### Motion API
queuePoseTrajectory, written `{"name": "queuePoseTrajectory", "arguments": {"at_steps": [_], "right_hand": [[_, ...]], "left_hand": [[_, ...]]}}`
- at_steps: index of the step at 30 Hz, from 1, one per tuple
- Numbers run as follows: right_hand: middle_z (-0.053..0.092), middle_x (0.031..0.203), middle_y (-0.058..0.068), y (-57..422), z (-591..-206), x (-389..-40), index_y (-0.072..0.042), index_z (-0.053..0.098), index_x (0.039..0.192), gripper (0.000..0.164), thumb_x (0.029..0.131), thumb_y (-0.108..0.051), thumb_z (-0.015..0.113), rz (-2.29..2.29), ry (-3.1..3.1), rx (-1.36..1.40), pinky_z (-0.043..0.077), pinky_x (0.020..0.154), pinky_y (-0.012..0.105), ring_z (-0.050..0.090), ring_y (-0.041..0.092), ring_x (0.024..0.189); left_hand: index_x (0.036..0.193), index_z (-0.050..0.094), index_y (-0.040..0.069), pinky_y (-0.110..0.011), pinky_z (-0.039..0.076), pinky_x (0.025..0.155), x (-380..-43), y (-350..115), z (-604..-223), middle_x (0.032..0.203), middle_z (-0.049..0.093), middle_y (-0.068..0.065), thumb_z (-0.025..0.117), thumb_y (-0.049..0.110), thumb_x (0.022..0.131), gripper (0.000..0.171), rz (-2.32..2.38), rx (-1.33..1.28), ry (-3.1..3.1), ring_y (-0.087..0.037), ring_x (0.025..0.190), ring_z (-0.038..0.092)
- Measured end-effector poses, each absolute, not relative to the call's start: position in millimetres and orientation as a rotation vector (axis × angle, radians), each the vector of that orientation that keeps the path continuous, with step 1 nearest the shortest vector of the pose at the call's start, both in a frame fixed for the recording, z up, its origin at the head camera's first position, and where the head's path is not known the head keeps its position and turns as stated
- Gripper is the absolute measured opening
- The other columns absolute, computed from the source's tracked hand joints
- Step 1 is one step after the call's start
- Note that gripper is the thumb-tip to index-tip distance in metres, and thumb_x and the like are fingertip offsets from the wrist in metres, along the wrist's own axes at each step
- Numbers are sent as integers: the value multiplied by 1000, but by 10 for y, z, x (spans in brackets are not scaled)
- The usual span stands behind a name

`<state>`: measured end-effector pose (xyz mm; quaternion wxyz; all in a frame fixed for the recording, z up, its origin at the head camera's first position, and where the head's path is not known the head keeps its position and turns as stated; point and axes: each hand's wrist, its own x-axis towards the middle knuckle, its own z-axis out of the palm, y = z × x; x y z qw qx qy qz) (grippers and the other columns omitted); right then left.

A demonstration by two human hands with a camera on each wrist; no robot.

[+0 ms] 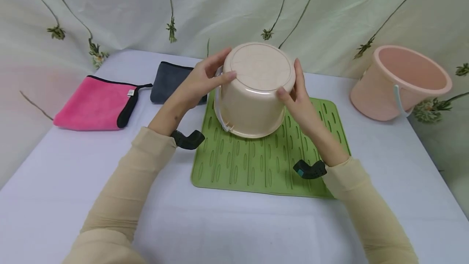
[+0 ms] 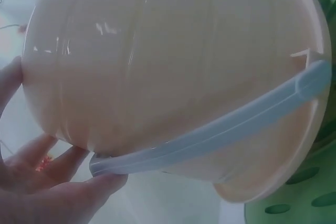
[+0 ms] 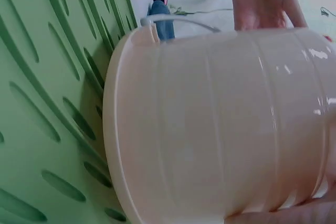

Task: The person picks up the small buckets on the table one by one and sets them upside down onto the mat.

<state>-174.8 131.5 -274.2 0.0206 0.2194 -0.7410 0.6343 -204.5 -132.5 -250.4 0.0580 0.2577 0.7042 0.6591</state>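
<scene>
A cream-pink bucket (image 1: 253,107) is upside down over a green ridged mat (image 1: 238,170), its round base facing up. My left hand (image 1: 203,74) grips it on the left, thumb on the edge of the base. On the opposite side, my right hand (image 1: 302,103) holds the bucket with its thumb at the base edge and fingers along the wall. The pale blue-grey handle (image 2: 220,129) hangs along the left side, and a left finger touches its middle in the left wrist view. The bucket's rim is at or just above the mat; I cannot tell whether they touch.
A second pink bucket (image 1: 377,89) stands upright at the right, its handle lowered. To the left lie a folded bright pink cloth (image 1: 91,107) with black trim and a dark grey cloth (image 1: 169,82). A floral curtain (image 1: 135,11) hangs behind the white table (image 1: 227,231).
</scene>
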Motion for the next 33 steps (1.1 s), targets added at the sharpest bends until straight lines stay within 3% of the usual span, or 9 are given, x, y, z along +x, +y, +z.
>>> {"name": "queuePoseTrajectory", "arguments": {"at_steps": [7,14,24,33], "right_hand": [[-4,155,1,1214,-2817,-1651,-24,-9,150,113,72,-67,62,1989,-2253,519,22,107,37,12,17,138],[-6,155,-3,1098,-2864,-1622,-27,-8,150,107,77,-65,60,1966,-2249,395,19,108,37,9,20,139],[-5,155,1,894,-2850,-1426,-16,-9,150,82,96,-30,52,2039,-2135,340,18,108,34,9,14,138],[-8,154,-6,796,-2865,-1226,-20,-8,150,77,98,-30,48,2065,-2139,286,4,109,35,-2,8,137]], "left_hand": [[148,28,16,-37,24,106,-2161,-1331,-2537,147,32,-1,61,22,90,67,1944,719,2113,-11,134,25],[147,30,14,-35,26,105,-2302,-1338,-2561,145,35,-5,58,21,92,62,1951,704,2073,-14,131,31],[145,35,7,-33,29,104,-2462,-1309,-2550,146,34,-11,51,17,96,52,1998,699,2057,-17,130,34],[143,38,5,-31,32,101,-2611,-1205,-2647,146,33,-6,49,20,97,50,2028,666,2029,-16,129,35]]}}
